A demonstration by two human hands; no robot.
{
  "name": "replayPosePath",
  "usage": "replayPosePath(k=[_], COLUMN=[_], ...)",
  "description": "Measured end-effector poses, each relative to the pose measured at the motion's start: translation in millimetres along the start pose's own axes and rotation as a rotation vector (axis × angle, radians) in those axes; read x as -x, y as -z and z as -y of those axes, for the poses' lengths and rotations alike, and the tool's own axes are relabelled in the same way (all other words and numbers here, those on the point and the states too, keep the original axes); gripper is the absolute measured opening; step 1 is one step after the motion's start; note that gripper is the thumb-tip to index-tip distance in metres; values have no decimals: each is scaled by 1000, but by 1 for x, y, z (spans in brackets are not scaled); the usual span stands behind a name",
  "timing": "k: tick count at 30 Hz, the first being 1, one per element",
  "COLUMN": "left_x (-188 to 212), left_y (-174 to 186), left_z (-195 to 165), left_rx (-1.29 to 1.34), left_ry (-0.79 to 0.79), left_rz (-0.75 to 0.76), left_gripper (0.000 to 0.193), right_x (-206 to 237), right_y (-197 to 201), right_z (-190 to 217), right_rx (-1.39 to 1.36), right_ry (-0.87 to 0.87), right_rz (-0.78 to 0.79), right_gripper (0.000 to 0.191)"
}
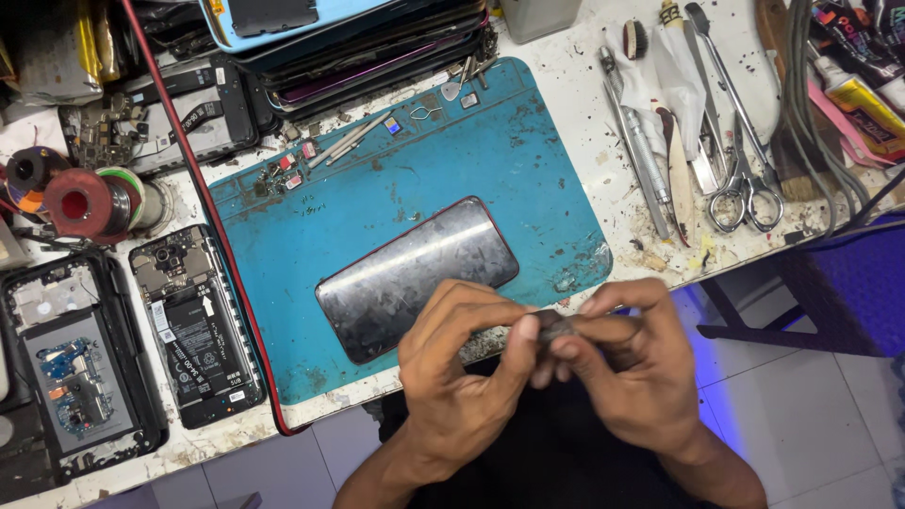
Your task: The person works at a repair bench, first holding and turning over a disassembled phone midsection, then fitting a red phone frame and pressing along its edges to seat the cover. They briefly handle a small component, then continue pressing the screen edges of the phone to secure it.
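While both hands meet at lower centre, the left hand (462, 363) and right hand (622, 363) have their fingers clamped on a small dark part (551, 325) held off the surface's (603, 179) edge; a slip could drop it to the floor. White-labelled black battery (203, 344) at left; yellow tube (863, 104) upper right.

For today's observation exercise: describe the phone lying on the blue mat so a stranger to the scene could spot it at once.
Start at the blue work mat in the middle of the cluttered white bench. On its near half, just beyond the person's left hand and right hand, lies the dark phone, set at a slant. Unlike the opened phones left of the mat, it is closed, glossy and red-edged.
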State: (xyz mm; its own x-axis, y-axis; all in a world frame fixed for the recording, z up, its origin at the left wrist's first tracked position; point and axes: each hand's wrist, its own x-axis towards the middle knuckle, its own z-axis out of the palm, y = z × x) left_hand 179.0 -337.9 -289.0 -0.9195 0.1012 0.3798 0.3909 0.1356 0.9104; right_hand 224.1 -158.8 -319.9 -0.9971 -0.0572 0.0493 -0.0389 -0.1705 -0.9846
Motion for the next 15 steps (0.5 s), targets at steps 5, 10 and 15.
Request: replayPosePath(k=[5,10,15], left_x=[-1,2,1], left_y=[-7,4,10], left_z=[4,2,1], left_rx=[-158,301,8], left_ry=[-201,97,-93], left_rz=[-88,-87,92], left_gripper=[13,7,27], right_x=[1,-7,-7], right_y=[1,21,30], right_z=[-3,-9,-23], right_rx=[-97,-682,-836], right_ry=[-15,-144,-171], right_rz=[100,297,393], right_gripper=[35,63,80])
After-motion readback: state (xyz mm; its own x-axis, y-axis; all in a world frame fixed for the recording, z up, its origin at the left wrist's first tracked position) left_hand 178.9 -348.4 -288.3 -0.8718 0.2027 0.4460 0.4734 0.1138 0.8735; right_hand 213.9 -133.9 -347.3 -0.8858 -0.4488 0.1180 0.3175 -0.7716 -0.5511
